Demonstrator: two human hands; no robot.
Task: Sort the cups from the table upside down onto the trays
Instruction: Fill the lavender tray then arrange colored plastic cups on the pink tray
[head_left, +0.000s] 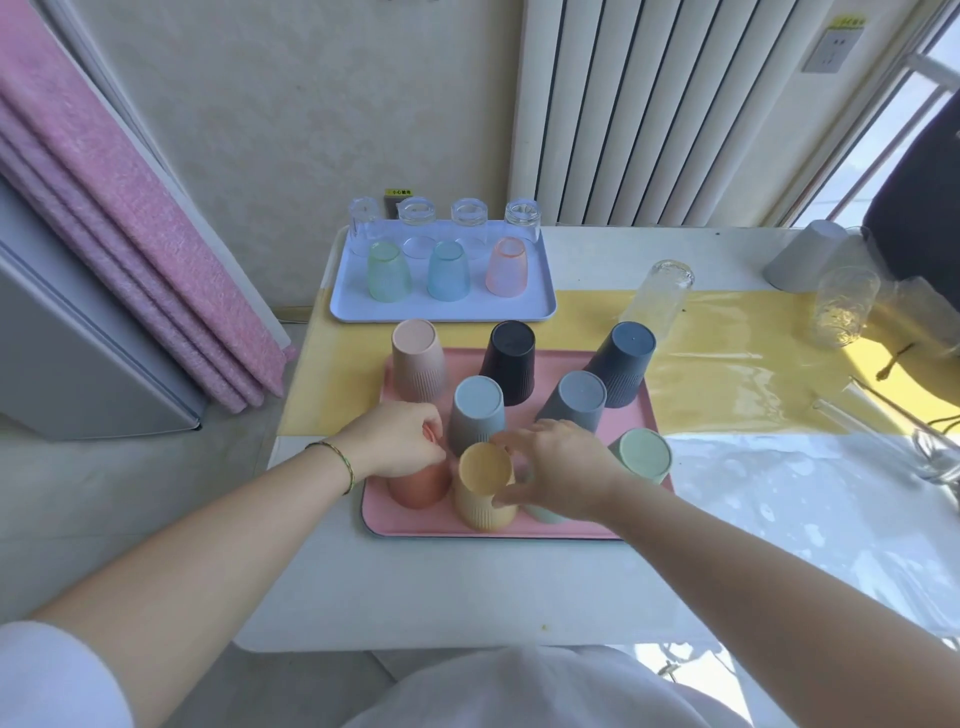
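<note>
Two held: L grip (400, 441) orange cup (418, 489), R grip (563, 467) yellow cup (483, 486).

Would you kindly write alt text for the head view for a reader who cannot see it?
The right hand grips an upside-down yellow cup on a pink tray of inverted cups; the left hand holds an orange cup beside it. A white tray behind carries more.

Pink plastic tray (410, 519) carries ribbed opaque cups (509, 364), all inverted. White tray (441, 309) carries inverted translucent and clear cups (448, 273). Clear textured glass (657, 293) stands off both trays.
</note>
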